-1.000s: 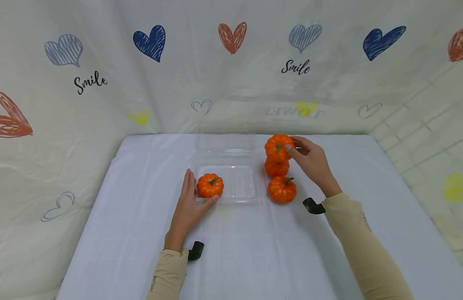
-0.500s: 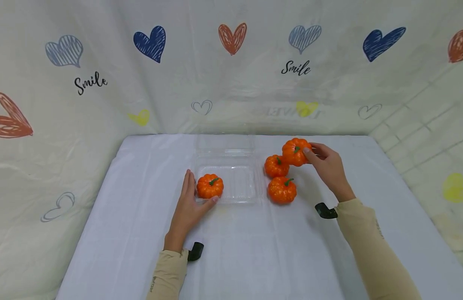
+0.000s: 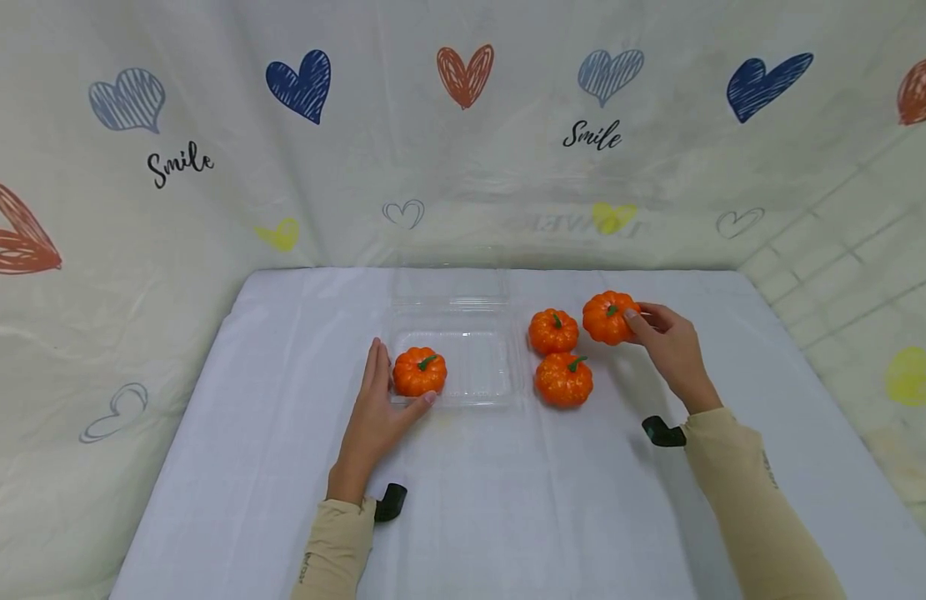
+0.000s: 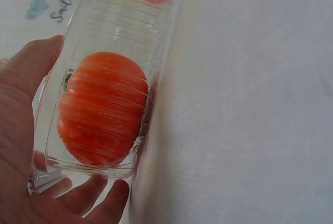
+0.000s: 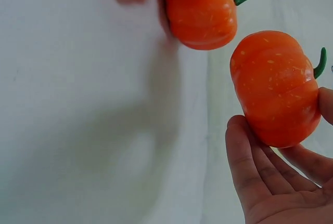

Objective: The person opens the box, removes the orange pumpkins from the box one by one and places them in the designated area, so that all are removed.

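A clear plastic clamshell container [image 3: 478, 367] lies on the table with its lid raised behind it. One small orange pumpkin [image 3: 420, 372] sits in its left end. My left hand [image 3: 375, 421] rests at that corner, straight fingers along the left side and thumb at the front edge; the left wrist view shows the pumpkin [image 4: 104, 109] through the clear wall. With thumb and fingers my right hand [image 3: 668, 346] holds another pumpkin [image 5: 276, 89] by its side, green stem showing. Just left of it are two more pumpkins, a rear one [image 3: 553, 332] and a front one [image 3: 563, 380].
A white cloth covers the table [image 3: 463, 500]. Behind it hangs a pale curtain [image 3: 357, 167] printed with hearts and "Smile". A black wrist mount [image 3: 391, 502] juts from the left sleeve, and another mount [image 3: 663, 432] from the right.
My right hand has moved right and toward me with its pumpkin, away from the other two, which now show fully. The left hand and container have stayed put.
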`<state>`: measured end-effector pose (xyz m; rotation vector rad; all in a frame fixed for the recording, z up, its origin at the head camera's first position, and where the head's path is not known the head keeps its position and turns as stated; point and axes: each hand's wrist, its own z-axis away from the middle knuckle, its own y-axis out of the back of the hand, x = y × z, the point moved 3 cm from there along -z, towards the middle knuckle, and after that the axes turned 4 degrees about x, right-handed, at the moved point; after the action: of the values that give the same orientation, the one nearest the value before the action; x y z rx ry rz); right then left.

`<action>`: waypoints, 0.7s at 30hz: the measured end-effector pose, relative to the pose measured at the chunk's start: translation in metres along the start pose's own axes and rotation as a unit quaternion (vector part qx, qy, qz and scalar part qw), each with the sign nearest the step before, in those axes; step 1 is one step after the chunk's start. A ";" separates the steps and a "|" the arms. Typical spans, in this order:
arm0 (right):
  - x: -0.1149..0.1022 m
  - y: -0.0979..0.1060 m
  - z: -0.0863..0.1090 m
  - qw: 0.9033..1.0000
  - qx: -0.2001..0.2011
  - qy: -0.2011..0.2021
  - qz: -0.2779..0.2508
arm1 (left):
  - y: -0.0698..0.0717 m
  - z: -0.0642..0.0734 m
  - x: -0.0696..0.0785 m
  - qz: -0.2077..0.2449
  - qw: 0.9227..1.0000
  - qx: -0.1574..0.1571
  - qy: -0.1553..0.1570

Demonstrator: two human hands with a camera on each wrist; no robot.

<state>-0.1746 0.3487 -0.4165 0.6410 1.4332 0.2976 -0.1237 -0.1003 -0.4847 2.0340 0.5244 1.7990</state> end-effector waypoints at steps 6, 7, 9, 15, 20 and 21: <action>0.010 -0.001 0.001 1.000 -0.008 -0.027 0.009 | 0.000 -0.001 -0.001 0.003 1.000 -0.004 0.005; 0.012 -0.002 0.002 0.999 -0.010 -0.029 0.011 | 0.000 -0.001 -0.001 0.002 1.000 -0.004 0.006; 0.016 -0.002 0.003 0.999 -0.014 -0.031 0.012 | -0.001 -0.001 -0.001 0.001 1.000 -0.005 0.008; 0.027 -0.006 0.004 0.999 -0.024 -0.035 0.017 | 0.000 -0.001 -0.002 -0.003 1.000 -0.007 0.008; 0.033 -0.010 0.003 0.998 -0.026 -0.040 0.029 | -0.001 -0.001 -0.003 -0.002 1.000 -0.003 0.002; 0.034 -0.010 0.003 0.998 -0.027 -0.042 0.031 | -0.001 -0.001 -0.003 -0.002 1.000 -0.002 0.001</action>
<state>-0.1691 0.3586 -0.4502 0.6478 1.3230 0.3526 -0.1246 -0.1011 -0.4879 2.0273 0.5244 1.7995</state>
